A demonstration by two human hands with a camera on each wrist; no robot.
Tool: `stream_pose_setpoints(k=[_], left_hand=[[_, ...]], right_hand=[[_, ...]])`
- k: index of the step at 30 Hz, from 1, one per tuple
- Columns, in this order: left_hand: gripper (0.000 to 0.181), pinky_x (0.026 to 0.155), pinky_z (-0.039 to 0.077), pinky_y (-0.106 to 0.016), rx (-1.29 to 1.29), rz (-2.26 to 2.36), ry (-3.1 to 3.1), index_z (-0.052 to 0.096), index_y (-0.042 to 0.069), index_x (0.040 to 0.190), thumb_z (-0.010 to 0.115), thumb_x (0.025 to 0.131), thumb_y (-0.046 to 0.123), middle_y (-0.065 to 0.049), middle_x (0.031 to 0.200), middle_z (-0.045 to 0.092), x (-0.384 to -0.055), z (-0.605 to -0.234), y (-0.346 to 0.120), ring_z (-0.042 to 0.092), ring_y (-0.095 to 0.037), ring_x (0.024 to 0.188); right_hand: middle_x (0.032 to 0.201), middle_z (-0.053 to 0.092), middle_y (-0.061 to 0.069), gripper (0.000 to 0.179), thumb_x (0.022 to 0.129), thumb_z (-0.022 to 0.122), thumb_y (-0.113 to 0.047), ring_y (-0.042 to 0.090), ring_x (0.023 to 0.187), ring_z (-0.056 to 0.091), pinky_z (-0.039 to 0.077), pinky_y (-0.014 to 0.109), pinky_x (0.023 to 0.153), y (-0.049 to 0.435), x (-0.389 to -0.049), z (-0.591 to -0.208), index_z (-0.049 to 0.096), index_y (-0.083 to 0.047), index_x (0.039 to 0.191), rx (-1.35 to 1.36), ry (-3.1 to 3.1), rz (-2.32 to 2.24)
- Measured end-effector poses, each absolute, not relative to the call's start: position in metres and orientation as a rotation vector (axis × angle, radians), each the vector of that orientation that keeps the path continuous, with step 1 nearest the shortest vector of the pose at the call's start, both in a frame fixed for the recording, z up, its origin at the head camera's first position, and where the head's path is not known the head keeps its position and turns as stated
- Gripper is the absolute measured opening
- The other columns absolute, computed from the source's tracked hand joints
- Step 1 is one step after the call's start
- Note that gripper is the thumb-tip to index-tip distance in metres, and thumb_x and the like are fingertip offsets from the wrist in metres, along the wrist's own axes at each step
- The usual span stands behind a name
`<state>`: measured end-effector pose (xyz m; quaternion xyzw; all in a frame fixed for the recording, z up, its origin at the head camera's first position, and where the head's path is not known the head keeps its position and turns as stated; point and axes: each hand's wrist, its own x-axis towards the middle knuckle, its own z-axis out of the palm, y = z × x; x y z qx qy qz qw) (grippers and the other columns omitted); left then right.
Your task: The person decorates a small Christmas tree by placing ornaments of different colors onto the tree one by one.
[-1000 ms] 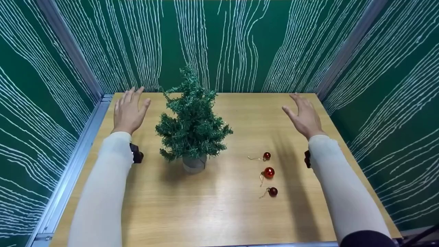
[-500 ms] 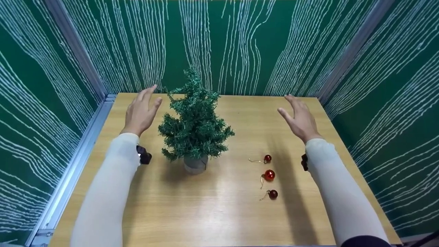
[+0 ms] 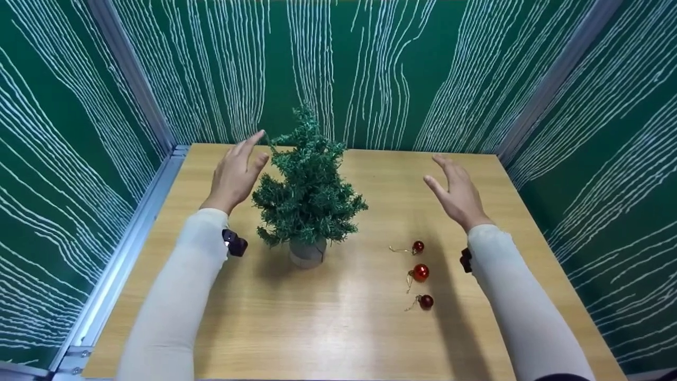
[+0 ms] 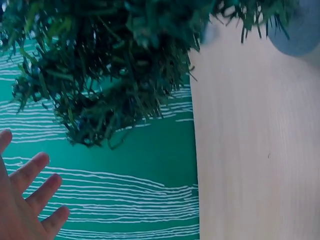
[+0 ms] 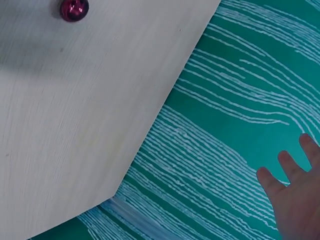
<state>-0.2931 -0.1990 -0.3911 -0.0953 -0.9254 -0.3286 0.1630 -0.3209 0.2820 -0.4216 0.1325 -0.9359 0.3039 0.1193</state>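
A small green artificial Christmas tree (image 3: 309, 196) stands upright on a pale pot-like base (image 3: 308, 254), left of the table's middle. My left hand (image 3: 235, 174) is raised just left of its upper branches, fingers extended and holding nothing; whether a fingertip touches a branch I cannot tell. In the left wrist view, branches (image 4: 100, 65) hang near the spread fingers (image 4: 45, 192). My right hand (image 3: 456, 193) hovers at the right, fingers extended, nothing in it. Below and left of it lie three red ball ornaments with gold loops: one small (image 3: 418, 246), one larger (image 3: 421, 272), one darker (image 3: 426, 302).
The light wooden table (image 3: 338, 328) is enclosed by green walls (image 3: 370, 74) with white wavy lines. Metal rails (image 3: 127, 211) run along the left edge, and posts (image 3: 560, 69) rise at the back corners. A dark wrist camera (image 3: 234, 243) sits on the left sleeve.
My left hand has moved rightward, closer to the tree. My right hand has shifted slightly left and down. The whole view has drifted a little; tree and ornaments keep their places on the table.
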Motion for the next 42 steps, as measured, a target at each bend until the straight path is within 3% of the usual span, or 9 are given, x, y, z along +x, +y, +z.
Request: stream_pose_setpoints(k=[8,16,26,31,36,42], left_hand=[[0.061,0.103,0.036,-0.063,-0.362,-1.059,-2.581,0.022,0.048,0.152,0.029,0.095,0.07,0.003,0.154,0.04,-0.289,-0.39,-0.182,0.044,-0.027,0.136],[0.067,0.09,0.048,-0.056,-0.401,-1.127,-2.512,0.024,0.044,0.153,0.027,0.093,0.075,-0.001,0.147,0.049,-0.279,-0.399,-0.178,0.054,-0.024,0.125],[0.062,0.094,0.043,-0.059,-0.404,-1.164,-2.465,0.031,0.041,0.151,0.032,0.096,0.069,-0.003,0.139,0.057,-0.267,-0.41,-0.178,0.051,-0.025,0.125],[0.062,0.097,0.041,-0.059,-0.369,-1.183,-2.442,0.038,0.039,0.149,0.033,0.095,0.069,-0.002,0.136,0.059,-0.261,-0.417,-0.184,0.052,-0.024,0.124],[0.055,0.101,0.04,-0.057,-0.344,-1.203,-2.42,0.045,0.03,0.146,0.038,0.1,0.058,-0.002,0.133,0.061,-0.256,-0.426,-0.189,0.054,-0.024,0.124],[0.043,0.103,0.038,-0.056,-0.306,-1.234,-2.405,0.048,0.027,0.144,0.045,0.103,0.042,-0.002,0.135,0.059,-0.252,-0.439,-0.193,0.052,-0.024,0.125]], right_hand=[[0.16,0.029,0.008,0.064,0.098,0.046,-0.056,0.034,0.148,0.021,0.015,0.064,0.115,0.278,-0.311,-0.43,0.031,-0.028,0.154,0.387,-2.731,0.936],[0.159,0.032,0.007,0.062,0.099,0.048,-0.054,0.034,0.147,0.024,0.017,0.063,0.115,0.272,-0.306,-0.442,0.032,-0.029,0.153,0.413,-2.721,0.94],[0.158,0.034,0.009,0.063,0.098,0.052,-0.05,0.035,0.145,0.028,0.021,0.063,0.114,0.268,-0.296,-0.462,0.032,-0.027,0.154,0.423,-2.739,0.955],[0.157,0.034,0.01,0.066,0.097,0.05,-0.056,0.035,0.145,0.028,0.021,0.062,0.114,0.264,-0.293,-0.471,0.033,-0.026,0.153,0.432,-2.751,0.965],[0.156,0.035,0.011,0.066,0.097,0.051,-0.055,0.036,0.145,0.028,0.021,0.063,0.114,0.26,-0.288,-0.478,0.035,-0.023,0.153,0.445,-2.757,0.944],[0.156,0.036,0.012,0.062,0.098,0.056,-0.044,0.037,0.144,0.029,0.022,0.063,0.114,0.257,-0.285,-0.484,0.035,-0.022,0.152,0.462,-2.755,0.95]])
